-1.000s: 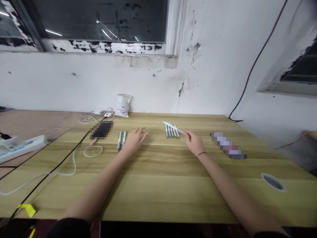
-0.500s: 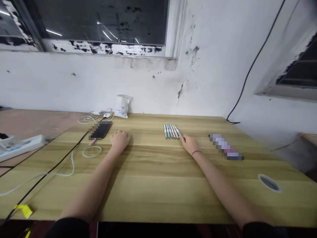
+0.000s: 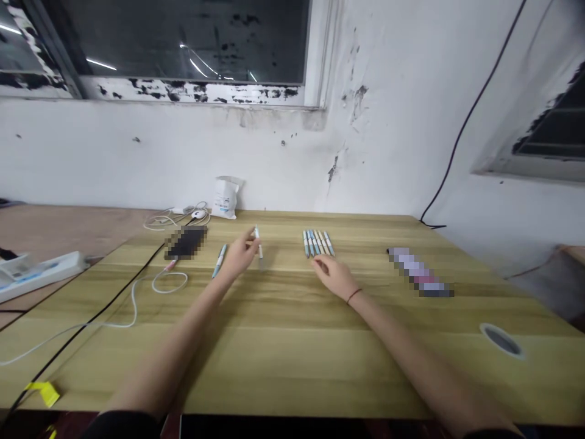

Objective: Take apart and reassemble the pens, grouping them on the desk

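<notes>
My left hand (image 3: 241, 253) pinches a slim white-and-blue pen (image 3: 258, 241) between thumb and fingers, slightly blurred at its lower end. Left of that hand a blue-and-white pen (image 3: 220, 261) lies tilted on the table. Several pens (image 3: 319, 243) in blue, white and cream lie side by side in a row to the right. Just in front of the row is my right hand (image 3: 336, 275), its fingers curled in and nothing visible in them. A thin dark red band circles the right wrist.
The wooden table (image 3: 292, 366) carries a blurred-out phone (image 3: 186, 242) with cables at left and a white packet (image 3: 225, 197) by the wall. A pixelated long object (image 3: 419, 272) and a round cable hole (image 3: 501, 340) are at right. A power strip (image 3: 43, 275) sits far left.
My left hand has moved right and now holds a pen; another pen shows where that hand lay. My right hand has left the row's right end and shifted left, nearer me.
</notes>
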